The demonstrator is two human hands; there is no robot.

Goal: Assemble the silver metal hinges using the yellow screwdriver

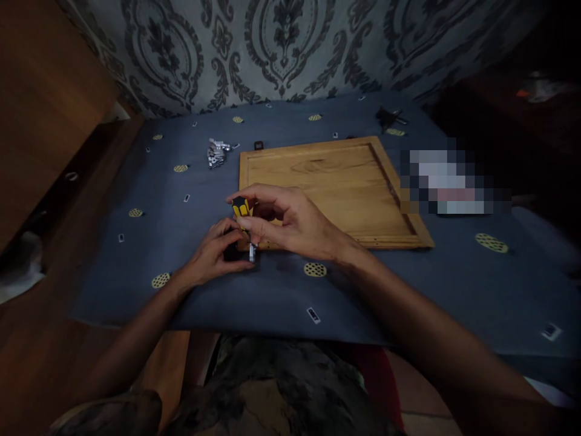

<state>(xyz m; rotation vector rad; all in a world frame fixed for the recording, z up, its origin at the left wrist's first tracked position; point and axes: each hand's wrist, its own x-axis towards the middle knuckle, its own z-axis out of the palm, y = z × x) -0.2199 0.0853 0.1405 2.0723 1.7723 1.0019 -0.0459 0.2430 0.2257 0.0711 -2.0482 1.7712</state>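
My right hand is closed around a screwdriver with a yellow and black handle, held upright at the near left corner of a wooden panel. Its tip points down at a small metal bracket by that corner. My left hand is closed on a small dark part next to the bracket, pressing it onto the blue patterned cloth. What exactly the left fingers pinch is hard to make out.
A pile of small metal fittings lies on the cloth behind the panel's left end. A small black piece lies by the panel's far edge. Dark tools lie at the back right. A wooden cabinet stands at left.
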